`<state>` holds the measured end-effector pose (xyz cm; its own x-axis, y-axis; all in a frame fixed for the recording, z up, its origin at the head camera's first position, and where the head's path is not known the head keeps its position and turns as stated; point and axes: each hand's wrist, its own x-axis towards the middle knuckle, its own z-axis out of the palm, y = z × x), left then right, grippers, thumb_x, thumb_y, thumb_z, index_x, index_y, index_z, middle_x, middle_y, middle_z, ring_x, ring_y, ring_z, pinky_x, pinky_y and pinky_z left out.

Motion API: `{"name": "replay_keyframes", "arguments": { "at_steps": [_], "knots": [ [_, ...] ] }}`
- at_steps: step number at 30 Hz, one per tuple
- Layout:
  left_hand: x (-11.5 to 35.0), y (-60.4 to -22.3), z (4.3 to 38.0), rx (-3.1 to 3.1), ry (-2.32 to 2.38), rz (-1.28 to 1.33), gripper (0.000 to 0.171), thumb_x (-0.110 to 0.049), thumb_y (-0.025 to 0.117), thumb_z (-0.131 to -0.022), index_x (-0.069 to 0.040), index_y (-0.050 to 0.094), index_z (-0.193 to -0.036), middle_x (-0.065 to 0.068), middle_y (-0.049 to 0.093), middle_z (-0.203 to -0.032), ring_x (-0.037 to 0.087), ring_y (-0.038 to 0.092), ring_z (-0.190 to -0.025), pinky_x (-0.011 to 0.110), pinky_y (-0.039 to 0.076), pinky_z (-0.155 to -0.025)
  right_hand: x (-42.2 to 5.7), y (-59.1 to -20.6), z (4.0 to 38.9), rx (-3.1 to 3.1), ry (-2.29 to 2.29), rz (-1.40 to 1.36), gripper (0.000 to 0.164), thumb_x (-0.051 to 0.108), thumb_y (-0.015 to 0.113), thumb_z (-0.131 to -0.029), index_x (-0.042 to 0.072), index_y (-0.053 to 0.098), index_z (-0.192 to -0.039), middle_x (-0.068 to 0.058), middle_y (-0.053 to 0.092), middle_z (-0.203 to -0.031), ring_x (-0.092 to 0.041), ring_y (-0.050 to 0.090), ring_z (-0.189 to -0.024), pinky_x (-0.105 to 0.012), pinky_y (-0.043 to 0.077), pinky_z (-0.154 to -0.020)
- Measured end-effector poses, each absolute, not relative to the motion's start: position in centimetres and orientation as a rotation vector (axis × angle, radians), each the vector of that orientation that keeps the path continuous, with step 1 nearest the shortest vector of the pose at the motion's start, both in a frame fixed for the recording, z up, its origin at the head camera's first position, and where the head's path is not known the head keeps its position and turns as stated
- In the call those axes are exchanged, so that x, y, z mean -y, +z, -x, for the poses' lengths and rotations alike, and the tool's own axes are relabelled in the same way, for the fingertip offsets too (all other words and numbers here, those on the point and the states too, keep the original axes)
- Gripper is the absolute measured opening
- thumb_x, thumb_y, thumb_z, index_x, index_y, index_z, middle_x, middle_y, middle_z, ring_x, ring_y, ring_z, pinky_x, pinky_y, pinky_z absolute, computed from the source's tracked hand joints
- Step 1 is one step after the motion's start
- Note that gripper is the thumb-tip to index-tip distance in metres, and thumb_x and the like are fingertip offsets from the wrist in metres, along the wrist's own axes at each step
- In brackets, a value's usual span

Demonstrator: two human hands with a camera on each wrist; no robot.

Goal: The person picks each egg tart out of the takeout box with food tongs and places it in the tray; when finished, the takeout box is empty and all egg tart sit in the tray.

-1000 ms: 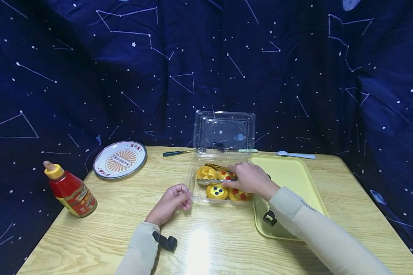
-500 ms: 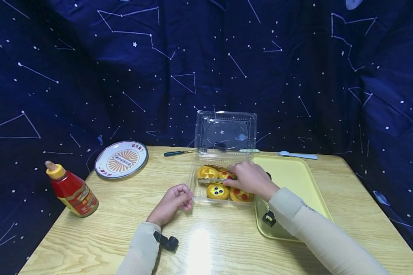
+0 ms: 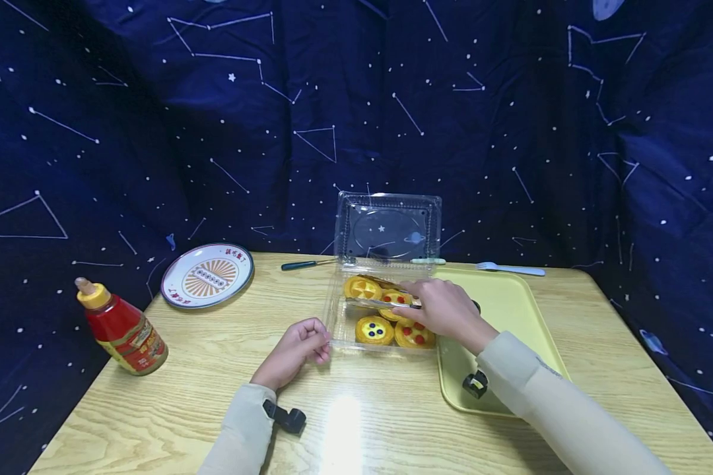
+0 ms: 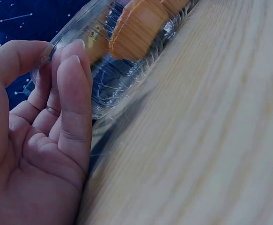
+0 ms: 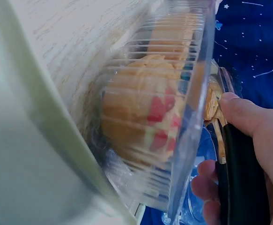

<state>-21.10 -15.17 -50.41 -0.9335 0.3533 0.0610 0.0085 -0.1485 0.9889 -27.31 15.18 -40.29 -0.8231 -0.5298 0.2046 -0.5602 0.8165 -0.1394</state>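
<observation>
In the head view my right hand (image 3: 445, 313) grips metal tongs (image 3: 368, 303) by their black handle (image 5: 244, 173), which shows in the right wrist view. The tongs' two arms reach into an open clear plastic box (image 3: 335, 320), on either side of a plain yellow tart (image 3: 362, 287) at the back left. Beside it, a red-dotted tart (image 3: 395, 299) is partly covered by the tongs and hand. A blue-dotted tart (image 3: 374, 330) and another red-dotted tart (image 3: 414, 335) sit in front. My left hand (image 3: 294, 353) pinches the box's left front rim between thumb and fingers.
A yellow tray (image 3: 505, 303) lies right of the box, partly under my right arm. Behind are a blue fork (image 3: 509, 268) and a dark-handled tool (image 3: 300, 265). A white plate (image 3: 208, 276) and a red squeeze bottle (image 3: 125, 333) stand on the left.
My right hand and the tongs have shifted right and slightly back. The plain yellow tart has moved a little right and back with them. My left hand stays on the rim.
</observation>
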Motion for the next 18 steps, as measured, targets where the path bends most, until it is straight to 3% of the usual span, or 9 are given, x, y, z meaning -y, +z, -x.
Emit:
{"name": "replay_keyframes", "arguments": {
  "at_steps": [5, 18],
  "knots": [
    [15.3, -50.4, 21.0, -1.892, 2.173, -0.425, 0.014, -0.010, 0.057, -0.098, 0.000, 0.053, -0.090, 0.010, 0.060, -0.081, 0.014, 0.062, -0.070, 0.024, 0.054, -0.062, -16.2, -39.7, 26.6, 2.817, 0.308, -0.839, 0.058, 0.055, 0.068, -0.088, 0.016, 0.065, -0.130, -0.006, 0.072, -0.109, -0.026, 0.069, -0.085, -0.045, 0.055, -0.064],
    [15.1, -50.5, 21.2, -1.890, 2.178, -0.401, 0.012, -0.011, 0.058, -0.098, -0.003, 0.054, -0.090, 0.007, 0.060, -0.079, 0.015, 0.062, -0.069, 0.024, 0.053, -0.061, -20.0, -38.3, 25.3, 2.760, 0.312, -0.771, 0.056, 0.053, 0.068, -0.088, 0.020, 0.064, -0.133, -0.007, 0.073, -0.107, -0.031, 0.069, -0.088, -0.046, 0.053, -0.059]
  ]
}}
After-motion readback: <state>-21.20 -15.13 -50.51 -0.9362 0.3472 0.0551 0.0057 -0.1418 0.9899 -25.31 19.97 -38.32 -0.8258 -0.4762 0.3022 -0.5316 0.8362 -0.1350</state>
